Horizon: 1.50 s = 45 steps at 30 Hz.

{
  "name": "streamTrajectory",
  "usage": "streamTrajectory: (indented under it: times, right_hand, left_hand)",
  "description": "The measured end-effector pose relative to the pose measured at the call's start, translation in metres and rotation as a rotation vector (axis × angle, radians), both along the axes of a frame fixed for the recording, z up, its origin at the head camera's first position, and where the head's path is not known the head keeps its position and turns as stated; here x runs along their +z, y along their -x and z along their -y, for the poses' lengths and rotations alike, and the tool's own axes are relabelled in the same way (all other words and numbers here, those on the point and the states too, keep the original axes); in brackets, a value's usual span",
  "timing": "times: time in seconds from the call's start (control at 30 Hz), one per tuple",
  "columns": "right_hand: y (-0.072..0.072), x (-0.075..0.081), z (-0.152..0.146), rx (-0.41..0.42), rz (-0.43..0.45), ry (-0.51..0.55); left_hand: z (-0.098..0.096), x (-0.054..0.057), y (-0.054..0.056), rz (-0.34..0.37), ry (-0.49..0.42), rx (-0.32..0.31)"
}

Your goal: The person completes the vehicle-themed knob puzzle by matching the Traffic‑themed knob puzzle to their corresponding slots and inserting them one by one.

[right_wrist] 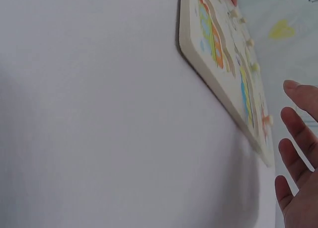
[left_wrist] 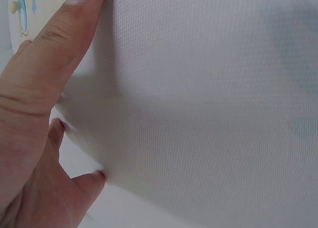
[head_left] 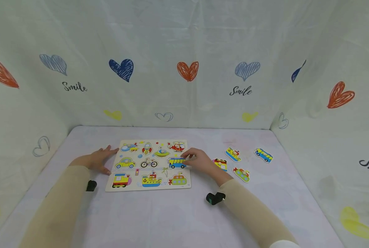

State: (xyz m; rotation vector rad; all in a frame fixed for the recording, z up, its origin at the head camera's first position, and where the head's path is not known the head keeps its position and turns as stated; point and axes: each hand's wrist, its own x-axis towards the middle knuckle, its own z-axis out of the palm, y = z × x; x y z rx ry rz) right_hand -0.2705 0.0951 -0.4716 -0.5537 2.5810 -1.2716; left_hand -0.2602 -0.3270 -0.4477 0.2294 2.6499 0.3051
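Note:
A wooden peg puzzle board (head_left: 135, 188) with vehicle pictures lies on the table. My left hand (head_left: 97, 159) rests at its left edge with the fingers spread. In the left wrist view, the thumb (left_wrist: 59, 44) overlaps a corner of the board. My right hand (head_left: 200, 161) hovers at the board's right edge, beside the bus picture (head_left: 176, 162). The right wrist view shows its fingers (right_wrist: 297, 161) apart and loosely bent, holding nothing. Several pieces with knobs sit in the board, among them a car (head_left: 125, 162) and a helicopter (head_left: 176, 146).
To the right of the board lie loose pieces: a ship (head_left: 233, 154), a bus (head_left: 263, 155), a train (head_left: 220, 164) partly behind the right hand, and a submarine (head_left: 241, 174). A cloth (head_left: 184, 34) printed with hearts hangs behind the table and at both sides.

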Motion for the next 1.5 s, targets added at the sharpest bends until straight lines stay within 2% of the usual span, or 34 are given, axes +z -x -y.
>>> streamTrajectory:
  times: [0.27, 0.63, 0.87, 1.13, 1.37, 1.5]
  right_hand:
    - [0.001, -0.006, -0.037, -0.050, -0.012, -0.037]
    - [-0.008, -0.004, -0.098, -0.036, -0.031, -0.039]
    - [-0.016, 0.005, -0.138, -0.115, -0.014, -0.071]
    - [-0.017, 0.010, -0.178, -0.246, 0.030, -0.127]
    - [-0.021, 0.013, -0.209, -0.288, -0.054, -0.119]
    - [-0.021, 0.011, -0.227, -0.330, -0.069, -0.132]
  left_hand:
    - [0.001, 0.001, -0.002, -0.008, -0.012, -0.029]
    - [0.002, 0.001, -0.001, -0.022, -0.002, -0.043]
    - [0.003, -0.003, 0.003, -0.016, 0.017, -0.005]
    - [0.002, -0.001, 0.000, -0.007, 0.011, -0.003]
    - [0.001, 0.004, -0.005, -0.013, -0.007, -0.026]
    - [0.000, 0.005, -0.005, -0.010, -0.010, -0.031]
